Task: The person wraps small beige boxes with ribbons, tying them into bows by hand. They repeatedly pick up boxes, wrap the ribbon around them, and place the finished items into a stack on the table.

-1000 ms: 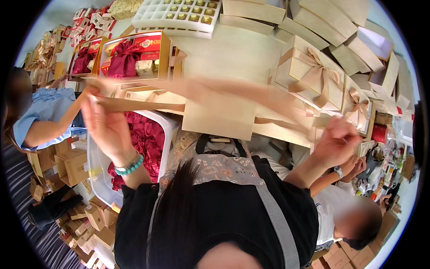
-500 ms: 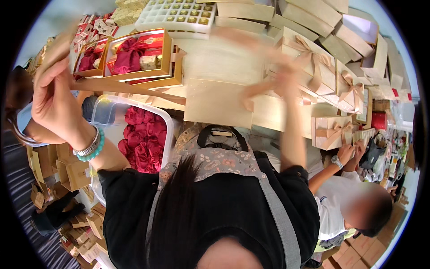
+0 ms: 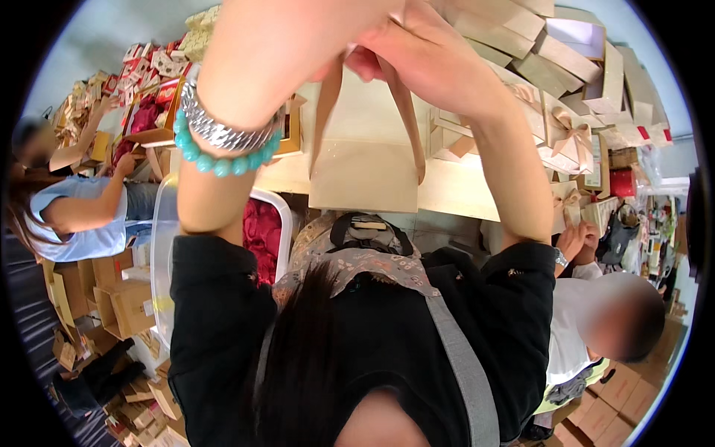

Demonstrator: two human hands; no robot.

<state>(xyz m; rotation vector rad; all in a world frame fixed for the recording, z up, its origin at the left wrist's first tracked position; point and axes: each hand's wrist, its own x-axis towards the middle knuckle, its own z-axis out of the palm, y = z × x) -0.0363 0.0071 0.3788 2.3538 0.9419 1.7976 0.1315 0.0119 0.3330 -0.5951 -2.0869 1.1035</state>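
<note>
My left hand point(image 3: 313, 33) and my right hand point(image 3: 417, 56) are raised close together at the top of the head view, overlapping. Both are closed on a tan satin ribbon point(image 3: 402, 112). Its two strands run down from the hands to the sides of a cream gift box point(image 3: 365, 182) at the table's near edge. Part of my left hand is cut off by the top edge, and most of its fingers are hidden. A silver bracelet and turquoise beads point(image 3: 231, 160) circle my left wrist.
Ribboned cream boxes point(image 3: 566, 141) and open box parts point(image 3: 514, 37) are stacked right. A clear plastic bin point(image 3: 283, 223) holds dark red pouches point(image 3: 261, 242). Gold boxes point(image 3: 160, 134) with red contents stand left. One co-worker point(image 3: 82, 212) works left, another point(image 3: 573, 320) right.
My hands were apart, left hand far out left with a ribbon end, right hand over the boxes. They have come together above the cream box, drawing the ribbon up from both its sides.
</note>
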